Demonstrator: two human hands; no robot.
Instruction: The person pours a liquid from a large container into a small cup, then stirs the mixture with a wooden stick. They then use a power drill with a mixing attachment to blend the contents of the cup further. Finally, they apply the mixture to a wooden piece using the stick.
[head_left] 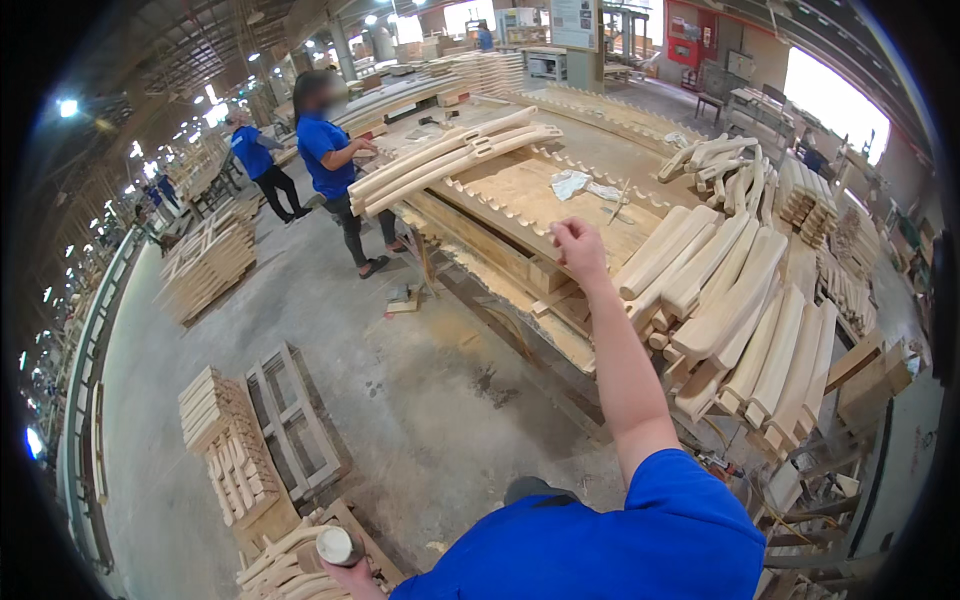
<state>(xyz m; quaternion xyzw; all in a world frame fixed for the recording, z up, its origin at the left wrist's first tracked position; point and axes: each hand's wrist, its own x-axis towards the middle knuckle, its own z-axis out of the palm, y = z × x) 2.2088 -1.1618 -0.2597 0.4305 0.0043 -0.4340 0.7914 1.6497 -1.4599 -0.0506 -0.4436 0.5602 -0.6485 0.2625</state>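
Observation:
My right arm reaches out over the workbench (525,312). The fingers of my right hand (582,250) are curled together near a notched wooden strip (490,200); I cannot make out what, if anything, is in them. Low at the left, my left hand (356,576) is wrapped round a cylindrical container (338,546) with a pale top. Beneath that hand lie curved wooden pieces (285,570). Beyond my right hand a crumpled white cloth (571,184) rests on the bench. Long shaped wooden parts (700,270) are stacked just right of my right forearm.
A person in blue (325,140) stands at the bench's far left side by a pile of curved wooden rails (450,160). Another person (252,155) is farther back. A slatted pallet (292,420) and stacked wood pieces (230,450) lie on the floor at left.

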